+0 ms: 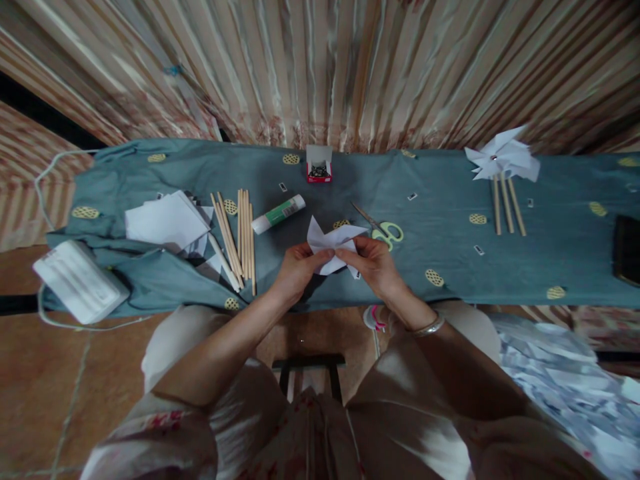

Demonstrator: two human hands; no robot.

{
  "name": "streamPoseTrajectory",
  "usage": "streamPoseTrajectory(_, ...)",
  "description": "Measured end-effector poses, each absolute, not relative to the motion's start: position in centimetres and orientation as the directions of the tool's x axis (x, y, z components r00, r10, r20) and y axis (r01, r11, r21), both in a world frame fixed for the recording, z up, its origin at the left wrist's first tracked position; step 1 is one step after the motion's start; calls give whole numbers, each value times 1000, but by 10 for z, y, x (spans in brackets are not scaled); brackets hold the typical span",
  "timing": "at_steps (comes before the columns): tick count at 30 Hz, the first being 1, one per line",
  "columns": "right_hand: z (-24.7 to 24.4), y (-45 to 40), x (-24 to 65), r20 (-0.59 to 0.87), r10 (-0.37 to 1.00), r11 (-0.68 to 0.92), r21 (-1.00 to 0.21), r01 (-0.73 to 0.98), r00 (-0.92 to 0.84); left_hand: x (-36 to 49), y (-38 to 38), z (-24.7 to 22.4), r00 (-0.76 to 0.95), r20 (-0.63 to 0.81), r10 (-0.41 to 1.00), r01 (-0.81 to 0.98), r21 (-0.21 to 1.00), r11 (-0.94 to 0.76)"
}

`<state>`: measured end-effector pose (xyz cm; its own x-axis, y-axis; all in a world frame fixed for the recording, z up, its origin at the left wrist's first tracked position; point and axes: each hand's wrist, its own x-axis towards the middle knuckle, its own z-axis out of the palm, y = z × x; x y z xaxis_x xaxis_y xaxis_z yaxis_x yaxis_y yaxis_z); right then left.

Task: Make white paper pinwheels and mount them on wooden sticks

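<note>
Between my two hands, over the near edge of the cloth-covered table, is a white paper pinwheel point(330, 239) with its blades folded inward. My left hand point(296, 267) pinches it from the left, thumb pressed near the centre. From the other side my right hand point(374, 263) grips it, its thumb meeting the left one at the middle. Green-handled scissors point(385, 233) lie just beyond my right hand. A glue stick point(279, 213) with a green label rests beyond my left hand. Farther back stands an opened small red-and-white box point(319, 173) of dark pins.
At left lie wooden sticks point(245, 233), a white pen point(224, 261), a stack of paper sheets point(167, 220) and a white power strip point(80, 283). Finished pinwheels point(505, 157) on sticks lie at right. A dark object point(627, 250) sits at the right edge; paper scraps point(565, 380) fill a bag below.
</note>
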<state>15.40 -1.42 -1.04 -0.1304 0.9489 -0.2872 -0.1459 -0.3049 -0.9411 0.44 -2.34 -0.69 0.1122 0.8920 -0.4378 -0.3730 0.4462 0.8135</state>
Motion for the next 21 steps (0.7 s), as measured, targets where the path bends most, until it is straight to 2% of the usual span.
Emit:
streamPoseTrajectory(8,-4,-10,160,-173,976,-182,-981,-64,-132,-2,-19,-3,82,-430,899,-403,811,424)
streamPoseTrajectory(11,-5,-5,168,-84,994,-82,-996,33,-68,-7,-17,0,45,-423,905,-409,819,403)
streamPoseTrajectory(16,-22,4,180,-29,999,-34,-984,172,31,-20,-5,7,-45,-359,932,-456,838,301)
streamPoseTrajectory(19,-28,15,180,34,999,33,-960,277,-3,-34,6,14,-126,-316,940,-501,838,215)
streamPoseTrajectory(21,-25,29,178,120,990,140,-909,394,-75,-44,13,18,-169,-286,943,-520,839,162)
